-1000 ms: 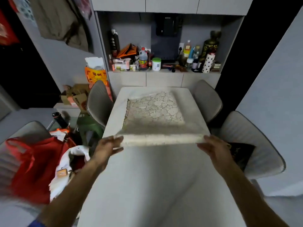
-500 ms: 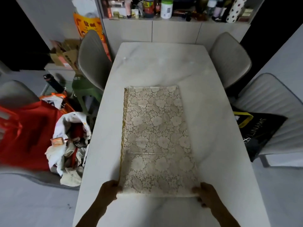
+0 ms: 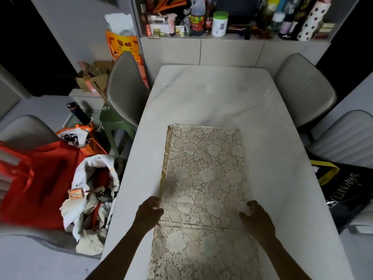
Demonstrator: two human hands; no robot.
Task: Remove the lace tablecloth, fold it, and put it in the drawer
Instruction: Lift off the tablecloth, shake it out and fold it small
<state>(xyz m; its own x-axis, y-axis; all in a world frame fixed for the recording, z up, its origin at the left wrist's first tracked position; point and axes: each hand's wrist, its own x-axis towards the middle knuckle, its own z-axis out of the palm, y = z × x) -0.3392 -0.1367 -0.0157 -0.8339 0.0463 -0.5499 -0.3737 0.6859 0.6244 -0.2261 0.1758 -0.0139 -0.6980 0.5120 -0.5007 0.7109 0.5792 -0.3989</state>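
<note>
The cream lace tablecloth (image 3: 203, 178), folded into a long strip with a gold scalloped left edge, lies flat on the white marble table (image 3: 212, 93) and runs from mid-table to the near edge. My left hand (image 3: 149, 211) pinches the gold edge on the strip's left side. My right hand (image 3: 257, 218) is at the strip's right edge, with its thumb on the lace and its fingers curled round the edge. A fold crease crosses the cloth just below both hands. No open drawer is in view.
Grey chairs stand at the left (image 3: 125, 91) and right (image 3: 302, 93) of the table. A nearer right chair holds a black bag (image 3: 351, 190). Red and white bags (image 3: 40, 178) are piled on the left. A cluttered shelf over cabinet fronts (image 3: 232, 51) sits behind the table.
The cloth, held up by its near edge a second ago, now lies flat and closer to me. Both hands have moved from its near end to its sides, farther up the strip.
</note>
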